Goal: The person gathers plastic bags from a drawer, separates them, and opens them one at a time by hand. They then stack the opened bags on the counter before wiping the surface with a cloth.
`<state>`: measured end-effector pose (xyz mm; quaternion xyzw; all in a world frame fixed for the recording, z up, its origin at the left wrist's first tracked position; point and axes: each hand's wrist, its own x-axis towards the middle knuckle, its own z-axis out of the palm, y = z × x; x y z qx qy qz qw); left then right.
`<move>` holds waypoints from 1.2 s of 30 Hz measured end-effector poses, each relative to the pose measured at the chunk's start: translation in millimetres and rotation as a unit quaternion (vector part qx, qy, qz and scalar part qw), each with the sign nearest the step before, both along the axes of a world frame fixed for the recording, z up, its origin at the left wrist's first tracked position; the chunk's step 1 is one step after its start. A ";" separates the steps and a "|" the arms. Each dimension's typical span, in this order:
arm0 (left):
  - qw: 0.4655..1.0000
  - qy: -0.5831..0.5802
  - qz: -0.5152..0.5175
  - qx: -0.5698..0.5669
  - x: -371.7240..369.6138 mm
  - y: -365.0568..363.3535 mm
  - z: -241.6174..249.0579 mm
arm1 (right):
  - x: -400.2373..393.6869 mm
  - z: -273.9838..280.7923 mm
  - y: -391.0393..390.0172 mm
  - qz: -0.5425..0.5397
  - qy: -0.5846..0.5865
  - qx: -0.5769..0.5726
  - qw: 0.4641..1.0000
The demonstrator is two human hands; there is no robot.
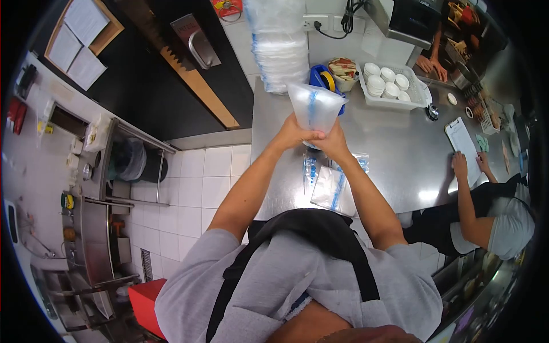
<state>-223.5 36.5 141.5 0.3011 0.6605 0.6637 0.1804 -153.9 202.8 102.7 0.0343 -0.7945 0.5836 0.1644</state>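
Note:
A translucent plastic bag [318, 107] with a blue printed strip stands up out of both my hands, its wide end pointing away from me. My left hand [294, 134] is closed around the bag's narrow lower part from the left. From the other side my right hand [334, 139] grips the same part, and the thumbs meet in front. Something small and bluish shows just under the hands, mostly hidden. Nearer to me, flat clear bags with blue print [334, 191] lie on the steel counter [394, 151].
Behind the bag are a blue tape dispenser [318, 76], a tall plastic-wrapped stack [280, 51] and a tub of packets [343, 71]. A white basket [394, 103] holds several small bowls. At right, a co-worker's hands touch a clipboard [462, 143]; another person's hands rest beyond.

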 end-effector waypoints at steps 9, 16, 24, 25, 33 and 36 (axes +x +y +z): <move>0.973 0.095 0.158 0.137 37.7 12.7 24.3 | 15.7 60.3 40.6 0.053 -0.031 0.051 0.997; 0.997 -0.029 0.047 -0.057 0.2 -4.4 -15.8 | 43.7 10.0 -43.4 -0.121 0.098 0.121 0.980; 0.997 -0.012 0.057 0.048 23.9 -34.8 31.0 | 23.4 63.9 8.4 -0.017 0.060 0.014 0.998; 0.998 -0.006 0.055 0.033 22.9 -29.4 24.1 | 13.8 60.8 3.4 0.047 0.021 0.000 0.999; 0.997 0.053 0.013 -0.053 -26.7 -26.2 2.5 | -22.8 12.1 3.0 0.060 0.056 0.107 0.991; 0.980 0.120 0.084 -0.132 -6.9 -33.1 -7.6 | 12.9 8.1 35.2 0.028 -0.030 0.127 0.991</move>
